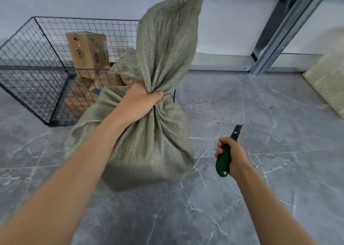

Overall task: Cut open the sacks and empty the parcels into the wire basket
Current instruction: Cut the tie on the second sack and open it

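A grey-green woven sack (149,148) stands full on the grey floor in front of me. My left hand (138,105) grips its bunched neck, and the loose upper cloth rises above my fist with a tie at its top end. My right hand (232,157) holds a green-handled utility knife (224,161) to the right of the sack, its dark blade pointing up and away, apart from the cloth. Behind the sack sits a black wire basket (37,45) holding several brown cardboard parcels (87,55).
A pale woven sack (329,73) lies at the right edge. A metal shelf frame (275,40) leans along the white wall at the back right. Grey marbled floor tiles (242,207) stretch across the foreground.
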The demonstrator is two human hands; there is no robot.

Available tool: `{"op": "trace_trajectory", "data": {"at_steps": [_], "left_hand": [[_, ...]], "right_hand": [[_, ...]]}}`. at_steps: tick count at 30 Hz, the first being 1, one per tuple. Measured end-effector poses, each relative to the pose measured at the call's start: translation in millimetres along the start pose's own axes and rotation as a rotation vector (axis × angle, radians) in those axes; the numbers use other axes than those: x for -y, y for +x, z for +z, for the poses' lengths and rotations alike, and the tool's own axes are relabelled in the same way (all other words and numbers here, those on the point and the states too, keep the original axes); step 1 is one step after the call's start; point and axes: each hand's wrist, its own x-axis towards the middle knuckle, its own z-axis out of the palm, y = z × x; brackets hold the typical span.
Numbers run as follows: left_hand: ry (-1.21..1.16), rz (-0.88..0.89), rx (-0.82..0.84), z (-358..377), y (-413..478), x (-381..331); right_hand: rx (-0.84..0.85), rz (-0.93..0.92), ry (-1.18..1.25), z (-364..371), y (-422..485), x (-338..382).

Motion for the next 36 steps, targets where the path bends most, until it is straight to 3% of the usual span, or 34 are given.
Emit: {"op": "trace_trajectory", "data": {"at_steps": [9,19,25,31,36], "left_hand": [[0.068,-0.036,-0.01,14,5,1],[0.012,-0.056,-0.022,9,6,6],[0.0,-0.066,-0.022,7,5,7],[-0.151,-0.044,0.011,-4,-5,2],[-0.293,-0.072,0.017,-21,-15,-7]], "right_hand": [[-0.258,0.106,0.085,-31,29,-45],[-0.288,0.136,-0.06,-18,34,-64],[-0.136,0.098,-0.107,14,16,-37],[0.17,-0.206,-0.34,93,-30,18],[0.285,-0.512,-0.513,146,-77,38]]}}
